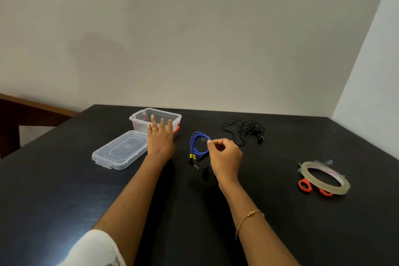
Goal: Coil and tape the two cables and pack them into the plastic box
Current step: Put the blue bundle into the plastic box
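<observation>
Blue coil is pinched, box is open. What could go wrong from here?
1. The right hand pinches the blue cable at one point only; loops may spring loose before the box.
2. Its plug ends dangle and could snag the rim.
3. The black cable lies tangled, slow to coil.

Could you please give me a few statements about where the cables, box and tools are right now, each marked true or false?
1. The blue cable is coiled and the right hand pinches it. True.
2. The black cable is already coiled. False: it lies in a loose tangle on the table.
3. The lid is on the plastic box. False: the lid lies on the table beside the open box.
4. The left hand reaches to the box with straight fingers. True.
5. The tape roll lies over the orange-handled scissors. True.
</observation>
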{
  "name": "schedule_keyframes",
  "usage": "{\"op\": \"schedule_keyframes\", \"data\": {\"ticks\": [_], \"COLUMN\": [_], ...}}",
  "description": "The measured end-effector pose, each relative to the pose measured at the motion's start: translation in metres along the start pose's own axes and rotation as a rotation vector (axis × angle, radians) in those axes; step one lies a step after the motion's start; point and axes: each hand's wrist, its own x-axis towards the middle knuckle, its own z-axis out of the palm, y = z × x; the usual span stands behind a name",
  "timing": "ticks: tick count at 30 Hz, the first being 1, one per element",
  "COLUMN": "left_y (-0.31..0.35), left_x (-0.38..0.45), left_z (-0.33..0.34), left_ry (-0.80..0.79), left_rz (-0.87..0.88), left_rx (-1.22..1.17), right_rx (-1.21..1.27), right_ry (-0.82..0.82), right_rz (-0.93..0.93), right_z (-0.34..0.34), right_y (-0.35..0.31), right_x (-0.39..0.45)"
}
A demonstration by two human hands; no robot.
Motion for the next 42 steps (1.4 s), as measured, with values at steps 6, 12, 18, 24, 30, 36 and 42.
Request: {"op": "schedule_keyframes", "data": {"ticks": [6, 12, 18, 24, 30, 36, 42], "left_y": [0.008, 0.027, 0.034, 0.035, 0.023, 0.018, 0.020], "left_x": [-0.019, -0.058, -0.088, -0.090, -0.080, -0.073, -0.068], "left_z": [-0.012, -0.027, -0.047, -0.062, -0.064, -0.052, -0.038], "left_ry": [0.060, 0.228, 0.217, 0.374, 0.503, 0.325, 0.000], "left_rz": [0.045, 0.144, 0.128, 0.113, 0.124, 0.019, 0.011], "left_rx": [-0.226, -0.417, -0.718, -0.946, -0.996, -0.684, -0.346], "right_rx": [-0.067, -0.035, -0.034, -0.117, -0.154, -0.330, -0.665], "right_ry": [0.028, 0.070, 0.110, 0.018, -0.068, -0.157, -0.271], "right_rz": [-0.110, -0.169, -0.291, -0.534, -0.580, -0.331, -0.151], "right_z": [-0.007, -0.018, -0.042, -0.046, -0.021, -0.018, -0.016], "right_y": [-0.007, -0.016, -0.033, -0.046, -0.049, -0.035, -0.022], "right_x": [0.003, 0.004, 0.003, -0.006, -0.010, -0.007, -0.003]}}
